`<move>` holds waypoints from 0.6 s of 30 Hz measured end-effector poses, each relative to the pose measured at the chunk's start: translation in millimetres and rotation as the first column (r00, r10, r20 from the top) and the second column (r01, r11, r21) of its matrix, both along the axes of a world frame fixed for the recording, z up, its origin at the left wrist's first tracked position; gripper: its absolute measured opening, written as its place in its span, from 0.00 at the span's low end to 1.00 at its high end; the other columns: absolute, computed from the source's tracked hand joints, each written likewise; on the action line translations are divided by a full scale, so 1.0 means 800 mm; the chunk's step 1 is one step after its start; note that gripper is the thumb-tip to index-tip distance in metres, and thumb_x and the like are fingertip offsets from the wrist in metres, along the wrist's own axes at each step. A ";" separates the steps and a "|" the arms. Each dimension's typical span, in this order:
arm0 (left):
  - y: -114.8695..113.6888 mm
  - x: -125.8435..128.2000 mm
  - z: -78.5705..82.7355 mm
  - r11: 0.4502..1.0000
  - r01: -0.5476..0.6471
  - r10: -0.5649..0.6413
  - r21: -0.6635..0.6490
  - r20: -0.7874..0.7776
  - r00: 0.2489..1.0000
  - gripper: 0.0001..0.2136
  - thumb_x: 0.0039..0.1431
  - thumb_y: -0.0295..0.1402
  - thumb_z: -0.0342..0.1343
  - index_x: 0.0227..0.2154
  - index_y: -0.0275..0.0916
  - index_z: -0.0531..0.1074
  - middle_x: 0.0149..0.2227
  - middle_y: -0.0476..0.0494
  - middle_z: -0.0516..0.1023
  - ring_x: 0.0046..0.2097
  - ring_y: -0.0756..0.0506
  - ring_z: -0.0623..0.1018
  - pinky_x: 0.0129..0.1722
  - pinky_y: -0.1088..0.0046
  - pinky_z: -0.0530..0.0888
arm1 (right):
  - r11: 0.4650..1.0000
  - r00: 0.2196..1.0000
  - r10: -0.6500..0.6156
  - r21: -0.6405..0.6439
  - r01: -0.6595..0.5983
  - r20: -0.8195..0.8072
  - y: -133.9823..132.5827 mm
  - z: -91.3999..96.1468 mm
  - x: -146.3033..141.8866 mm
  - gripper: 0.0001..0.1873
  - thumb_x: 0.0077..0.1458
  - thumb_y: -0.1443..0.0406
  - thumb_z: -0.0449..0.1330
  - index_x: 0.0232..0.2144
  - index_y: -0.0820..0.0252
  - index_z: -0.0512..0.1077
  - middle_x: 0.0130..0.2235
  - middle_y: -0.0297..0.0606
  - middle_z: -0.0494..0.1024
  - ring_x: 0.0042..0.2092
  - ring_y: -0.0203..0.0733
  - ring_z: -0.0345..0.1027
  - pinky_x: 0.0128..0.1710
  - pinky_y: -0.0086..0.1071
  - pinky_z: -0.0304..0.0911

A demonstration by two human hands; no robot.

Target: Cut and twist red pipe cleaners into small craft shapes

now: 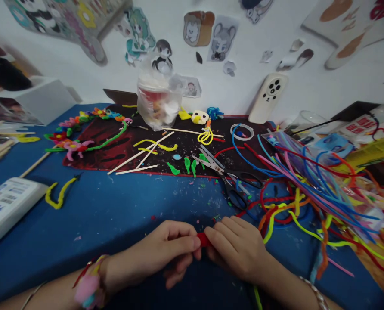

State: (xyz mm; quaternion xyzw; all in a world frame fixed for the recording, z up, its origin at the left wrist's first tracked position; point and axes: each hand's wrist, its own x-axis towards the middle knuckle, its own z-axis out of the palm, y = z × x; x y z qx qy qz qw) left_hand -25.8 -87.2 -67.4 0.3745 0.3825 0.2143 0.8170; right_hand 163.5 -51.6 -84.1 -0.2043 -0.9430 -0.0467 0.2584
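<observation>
My left hand (172, 247) pinches one end of a short red pipe cleaner piece (204, 240) between thumb and forefinger. My right hand (239, 245) closes over its other end, fingers curled, so most of the piece is hidden. Both hands are together just above the front of the blue table (114, 206). Beyond them lie black-handled scissors (227, 176) with open blades, pointing to the back left. Several small green leaf-like pieces (187, 165) rest near the blade tips.
Tangled pipe cleaners (295, 206) of many colours cover the right side. Wooden sticks (143, 150) and a garland of fuzzy flowers (77, 129) lie at the back left. A bagged cup (158, 101) and a phone (267, 99) stand by the wall; a white box (11, 206) is left.
</observation>
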 end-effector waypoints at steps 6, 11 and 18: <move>-0.010 0.005 -0.012 0.996 -0.082 0.086 -0.035 0.151 0.985 0.13 0.56 0.40 0.51 0.26 0.35 0.66 0.14 0.57 0.60 0.14 0.57 0.61 0.14 0.84 0.55 | 0.997 0.999 -0.036 0.068 0.037 -0.019 -0.007 0.002 0.002 0.13 0.55 0.65 0.51 0.19 0.59 0.62 0.16 0.31 0.63 0.22 0.36 0.52 0.24 0.34 0.44; -0.013 0.009 -0.013 0.985 -0.165 0.173 -0.060 0.167 0.971 0.11 0.58 0.38 0.50 0.26 0.34 0.66 0.15 0.57 0.60 0.14 0.58 0.61 0.15 0.83 0.54 | 0.994 0.995 -0.097 0.047 0.098 -0.020 -0.005 0.000 -0.003 0.13 0.53 0.68 0.50 0.18 0.59 0.61 0.16 0.31 0.62 0.22 0.36 0.51 0.24 0.34 0.42; -0.016 0.013 -0.015 0.983 -0.172 0.180 -0.060 0.183 0.966 0.12 0.57 0.40 0.50 0.26 0.35 0.65 0.16 0.57 0.59 0.15 0.58 0.60 0.15 0.83 0.54 | 0.980 0.980 -0.193 0.044 0.195 -0.048 -0.009 0.001 -0.008 0.14 0.51 0.69 0.51 0.15 0.59 0.60 0.15 0.31 0.60 0.21 0.35 0.49 0.24 0.35 0.42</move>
